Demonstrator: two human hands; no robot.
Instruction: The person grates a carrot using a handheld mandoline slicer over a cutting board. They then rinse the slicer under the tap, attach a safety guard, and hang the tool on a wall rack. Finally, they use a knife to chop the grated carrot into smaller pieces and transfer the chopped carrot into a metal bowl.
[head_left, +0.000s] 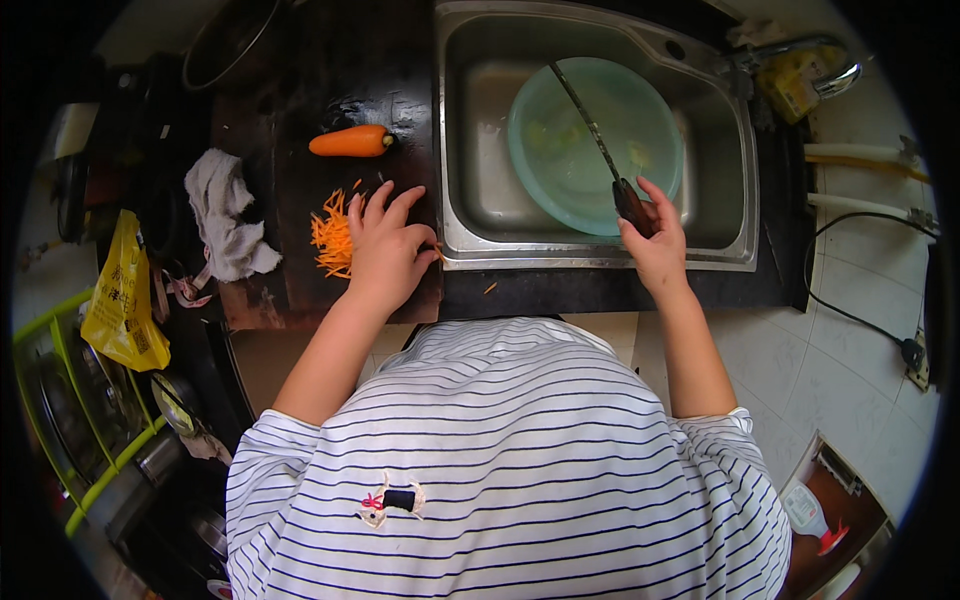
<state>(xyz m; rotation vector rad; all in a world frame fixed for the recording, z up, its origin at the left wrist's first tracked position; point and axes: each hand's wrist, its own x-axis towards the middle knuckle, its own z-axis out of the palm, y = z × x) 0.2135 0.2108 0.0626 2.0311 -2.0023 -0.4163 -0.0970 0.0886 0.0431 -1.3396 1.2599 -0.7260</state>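
Note:
My right hand (654, 236) grips the dark wooden handle of a kitchen knife (589, 124). Its blade is seen nearly edge-on above a pale green basin (525, 176) in the steel sink, with small bits along it. My left hand (390, 247) is palm down over the dark wooden board (300, 300), beside the sink's rim. Its thumb and forefinger pinch a small carrot shred (439, 250); the other fingers are spread. A pile of carrot shreds (330, 236) lies against that hand, which partly covers it. Beyond the pile rests a whole carrot (352, 141).
A crumpled grey cloth (221, 210) lies left of the shreds. The sink (472, 150) has a faucet (795, 56) at far right. One stray shred (490, 288) is on the front counter edge. A yellow plastic bag (124, 307) hangs near a green rack (112, 469).

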